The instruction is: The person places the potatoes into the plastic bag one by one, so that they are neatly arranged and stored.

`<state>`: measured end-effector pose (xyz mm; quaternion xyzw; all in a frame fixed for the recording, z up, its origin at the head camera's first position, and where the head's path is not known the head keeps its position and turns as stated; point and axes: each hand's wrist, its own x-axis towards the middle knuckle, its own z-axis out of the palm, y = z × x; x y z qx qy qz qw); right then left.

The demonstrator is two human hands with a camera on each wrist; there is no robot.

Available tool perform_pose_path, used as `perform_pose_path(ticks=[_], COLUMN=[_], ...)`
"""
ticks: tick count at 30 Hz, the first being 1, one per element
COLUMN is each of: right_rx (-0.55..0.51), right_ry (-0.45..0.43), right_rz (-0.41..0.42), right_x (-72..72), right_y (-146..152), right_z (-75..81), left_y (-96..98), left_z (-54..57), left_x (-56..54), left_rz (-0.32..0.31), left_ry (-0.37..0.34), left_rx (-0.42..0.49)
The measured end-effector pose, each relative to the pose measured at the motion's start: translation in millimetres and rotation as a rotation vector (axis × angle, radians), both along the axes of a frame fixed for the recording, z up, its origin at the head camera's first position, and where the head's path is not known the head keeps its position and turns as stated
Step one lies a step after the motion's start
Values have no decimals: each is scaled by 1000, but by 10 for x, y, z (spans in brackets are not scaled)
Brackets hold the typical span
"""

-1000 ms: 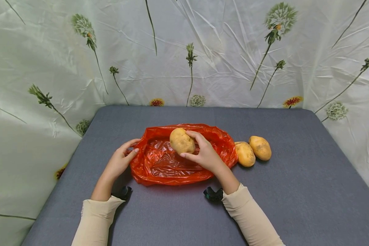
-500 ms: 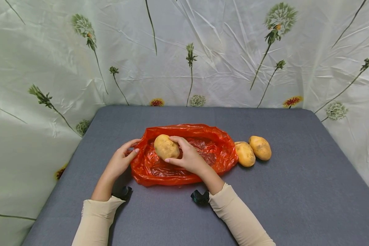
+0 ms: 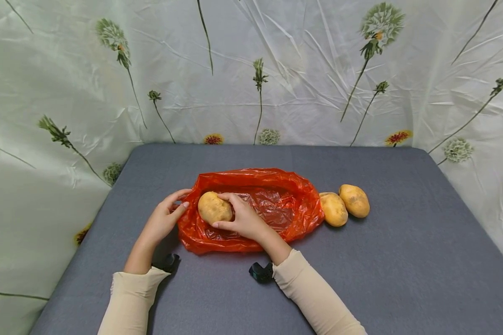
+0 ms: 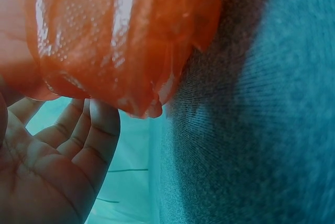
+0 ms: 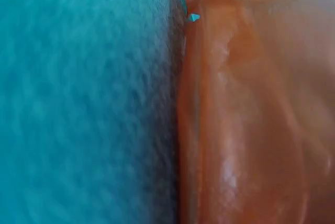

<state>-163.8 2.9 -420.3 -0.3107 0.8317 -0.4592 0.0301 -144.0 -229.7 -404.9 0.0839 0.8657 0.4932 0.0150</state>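
In the head view a red plastic bag (image 3: 251,245) lies spread with its mouth up and its rim rolled outward. My right hand (image 3: 245,221) grips a potato (image 3: 214,208) between thumb and fingers, over the left part of the bag's inside. Whether the potato touches the bag's bottom cannot be told. At the bag's left end my left hand (image 3: 164,217) rests its thumb and fingertips against the rim, fingers gently bent and apart. The left wrist view shows that hand's fingers (image 4: 97,135) partly behind the bag's shiny side (image 4: 120,41). In the right wrist view only the bag's side (image 5: 246,130) fills the right half.
Two more potatoes, one (image 3: 334,209) touching the bag's right end and one (image 3: 354,201) beside it, lie on the grey cloth-covered table (image 3: 402,260). A floral curtain (image 3: 310,74) hangs behind. Black wrist mounts (image 3: 261,272) sit by both sleeves.
My right hand has carried the potato leftward and slightly nearer to me, from the middle of the bag to its left part. The left hand and the other potatoes have stayed put.
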Motion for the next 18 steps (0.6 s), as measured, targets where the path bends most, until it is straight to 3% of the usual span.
perform_pose_path(ticks=[18], right_rx=[67], right_ry=[-21], right_rz=[35], right_x=[7], right_y=[-56], right_z=[-84], left_y=[11], left_z=[-7], left_x=[7], left_rz=[4], left_ry=[4], left_rx=[-17])
